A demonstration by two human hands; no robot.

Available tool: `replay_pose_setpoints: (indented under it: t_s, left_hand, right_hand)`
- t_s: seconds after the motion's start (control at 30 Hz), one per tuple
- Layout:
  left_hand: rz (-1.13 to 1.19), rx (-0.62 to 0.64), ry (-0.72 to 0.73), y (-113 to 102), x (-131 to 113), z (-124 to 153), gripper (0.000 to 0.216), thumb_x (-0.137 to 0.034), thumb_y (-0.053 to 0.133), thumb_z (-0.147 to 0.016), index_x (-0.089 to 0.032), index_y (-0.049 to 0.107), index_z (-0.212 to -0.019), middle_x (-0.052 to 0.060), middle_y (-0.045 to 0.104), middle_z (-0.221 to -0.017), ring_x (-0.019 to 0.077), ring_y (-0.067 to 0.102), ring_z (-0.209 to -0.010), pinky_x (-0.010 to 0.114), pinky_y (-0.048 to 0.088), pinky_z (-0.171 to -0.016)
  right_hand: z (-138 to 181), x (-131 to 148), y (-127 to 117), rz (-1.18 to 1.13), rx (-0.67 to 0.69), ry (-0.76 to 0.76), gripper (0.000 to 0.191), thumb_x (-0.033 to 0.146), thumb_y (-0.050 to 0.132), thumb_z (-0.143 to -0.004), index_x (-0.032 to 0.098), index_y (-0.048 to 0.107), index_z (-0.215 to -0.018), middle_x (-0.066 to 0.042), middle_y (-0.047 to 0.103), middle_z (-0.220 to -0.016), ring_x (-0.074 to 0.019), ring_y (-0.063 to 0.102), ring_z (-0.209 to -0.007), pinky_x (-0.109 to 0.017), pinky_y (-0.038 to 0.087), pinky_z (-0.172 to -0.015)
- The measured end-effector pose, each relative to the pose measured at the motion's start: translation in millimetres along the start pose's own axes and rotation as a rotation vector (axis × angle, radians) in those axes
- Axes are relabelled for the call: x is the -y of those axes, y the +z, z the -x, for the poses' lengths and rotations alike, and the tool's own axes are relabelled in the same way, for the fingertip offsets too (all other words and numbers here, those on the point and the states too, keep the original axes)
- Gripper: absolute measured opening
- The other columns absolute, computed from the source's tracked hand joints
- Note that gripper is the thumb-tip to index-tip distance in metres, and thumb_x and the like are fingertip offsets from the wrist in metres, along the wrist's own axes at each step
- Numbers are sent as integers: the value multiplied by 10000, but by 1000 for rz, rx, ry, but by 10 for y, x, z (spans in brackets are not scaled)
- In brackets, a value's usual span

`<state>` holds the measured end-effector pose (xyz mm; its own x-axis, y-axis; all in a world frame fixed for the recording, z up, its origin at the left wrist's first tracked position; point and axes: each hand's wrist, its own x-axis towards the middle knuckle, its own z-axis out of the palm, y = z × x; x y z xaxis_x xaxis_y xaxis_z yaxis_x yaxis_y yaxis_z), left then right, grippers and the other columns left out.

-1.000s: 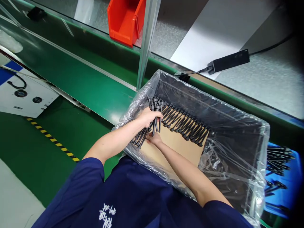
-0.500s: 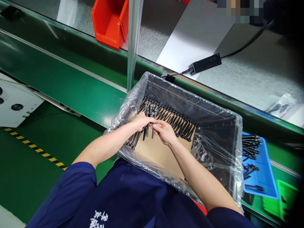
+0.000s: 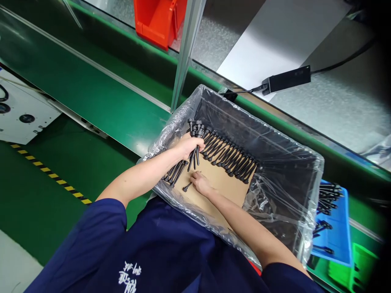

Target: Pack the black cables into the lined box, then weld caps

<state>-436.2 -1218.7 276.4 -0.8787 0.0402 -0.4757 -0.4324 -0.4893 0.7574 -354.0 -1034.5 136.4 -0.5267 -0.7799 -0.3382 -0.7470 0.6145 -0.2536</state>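
A dark bin lined with a clear plastic bag (image 3: 284, 162) stands in front of me, a brown cardboard sheet (image 3: 226, 189) lying inside. A row of long black bolts (image 3: 232, 156) lies side by side on the cardboard. My left hand (image 3: 187, 145) is closed round a bundle of black bolts (image 3: 195, 136), heads pointing up. My right hand (image 3: 200, 183) is low on the cardboard, fingers pinched on one black bolt (image 3: 187, 187) lying there. More bolts (image 3: 174, 173) lie under my left wrist.
A green conveyor belt (image 3: 91, 89) runs past on the left. An aluminium post (image 3: 183, 57) rises behind the bin, with a red bin (image 3: 155, 20) beyond it. A black power adapter (image 3: 285, 79) lies on the far bench. A blue tray (image 3: 332, 215) with bolts sits at right.
My right hand has dropped from the bundle down to the cardboard, with one bolt now lying at its fingertips. My left hand keeps its grip on the bundle.
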Motion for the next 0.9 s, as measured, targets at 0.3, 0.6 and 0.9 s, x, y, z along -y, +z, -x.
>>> replay_pose_setpoints:
  t_s: [0.3, 0.6, 0.9]
  left_hand:
    - [-8, 41, -33, -4, -10, 7, 301, -26, 569, -504, -157, 513, -770, -29, 573, -580, 105, 576, -531, 242, 461, -558]
    - [-40, 71, -87, 33, -13, 64, 306, -16, 565, -507, -152, 520, -778, -9, 581, -567, 128, 596, -551, 241, 467, -548]
    - [-106, 169, -116, 45, 42, 95, 291, -41, 560, -500, -154, 528, -767, -20, 575, -586, 114, 562, -535, 236, 440, -539]
  right_hand:
    - [-213, 206, 124, -1, -231, -70, 226, 153, 423, -927, 163, 645, -966, -133, 574, -1056, -265, 462, -983, -377, 425, -860]
    - [-120, 200, 271, -368, -257, 16, 286, 67, 465, -821, 116, 652, -1031, -140, 604, -1092, -234, 524, -1031, -334, 452, -914]
    - [-64, -1, -631, -1334, -613, 496, 344, 486, 527, -846, 177, 625, -963, -46, 648, -812, -163, 590, -694, -295, 502, -626]
